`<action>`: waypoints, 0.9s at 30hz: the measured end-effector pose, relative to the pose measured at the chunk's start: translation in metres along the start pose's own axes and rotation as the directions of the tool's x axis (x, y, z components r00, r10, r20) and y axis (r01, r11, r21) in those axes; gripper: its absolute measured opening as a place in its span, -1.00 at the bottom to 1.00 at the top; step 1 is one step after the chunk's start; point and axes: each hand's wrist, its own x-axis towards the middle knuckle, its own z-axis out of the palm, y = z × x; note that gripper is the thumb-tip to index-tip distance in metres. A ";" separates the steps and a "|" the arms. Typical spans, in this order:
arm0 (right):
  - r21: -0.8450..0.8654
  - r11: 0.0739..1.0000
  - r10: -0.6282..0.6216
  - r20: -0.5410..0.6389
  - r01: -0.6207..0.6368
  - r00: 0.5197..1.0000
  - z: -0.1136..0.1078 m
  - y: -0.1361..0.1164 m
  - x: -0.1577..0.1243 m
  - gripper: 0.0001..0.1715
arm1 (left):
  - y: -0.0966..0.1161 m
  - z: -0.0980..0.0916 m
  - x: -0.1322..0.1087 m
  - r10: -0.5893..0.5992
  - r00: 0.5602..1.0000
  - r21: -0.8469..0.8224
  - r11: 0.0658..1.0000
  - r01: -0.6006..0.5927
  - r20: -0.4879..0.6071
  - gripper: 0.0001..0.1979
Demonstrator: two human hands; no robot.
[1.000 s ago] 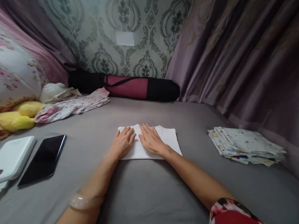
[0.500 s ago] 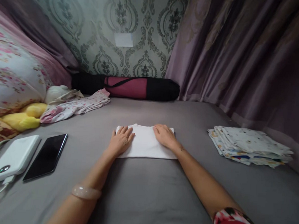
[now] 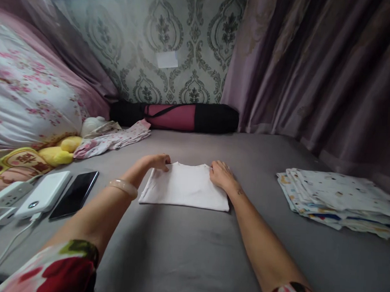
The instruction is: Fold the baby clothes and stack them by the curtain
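Note:
A folded white garment, seemingly a small shirt with a neckline at its far edge, lies flat on the grey bed sheet. My left hand has its fingers curled round the far left corner, thumb on the near side of the cloth. At the far right corner, my right hand closes over the edge, its fingertips partly hidden behind the cloth. A pale bangle circles my left forearm.
Folded patterned cloths are stacked to the right. On the left are a black phone, a white power bank with a cable, a power strip and yellow plush toys. A long black-and-red bag lies along the wall.
My left hand went from lying flat on the white garment to its far left corner, fingers now curled. My right hand shifted out to the far right corner. The view turned slightly left.

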 end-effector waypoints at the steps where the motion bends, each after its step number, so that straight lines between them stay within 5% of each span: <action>1: 0.009 1.000 0.005 0.005 -0.005 1.000 -0.001 0.000 0.000 -0.64 | 0.000 -0.002 0.003 0.006 0.999 -0.001 1.000 -0.006 0.037 -0.54; 10: 0.028 0.999 0.016 0.012 -0.016 1.000 -0.001 0.005 0.003 -0.64 | 0.003 -0.012 0.007 0.016 0.992 0.018 1.000 -0.019 0.124 -0.72; 16: 0.094 0.994 -0.065 0.030 0.062 0.997 -0.023 0.013 0.004 -0.68 | -0.005 -0.016 -0.012 0.083 0.994 -0.161 0.984 -0.072 0.066 -0.69; 22: 0.345 0.926 -0.163 -0.001 0.153 0.987 -0.050 0.034 0.005 -0.77 | -0.002 -0.053 -0.051 0.124 0.985 -0.305 0.949 -0.081 0.123 -0.71; 27: 0.472 0.852 -0.195 -0.114 0.226 0.974 -0.061 0.047 0.002 -0.76 | 0.000 -0.080 -0.072 0.180 0.983 -0.284 0.945 -0.160 0.045 -0.67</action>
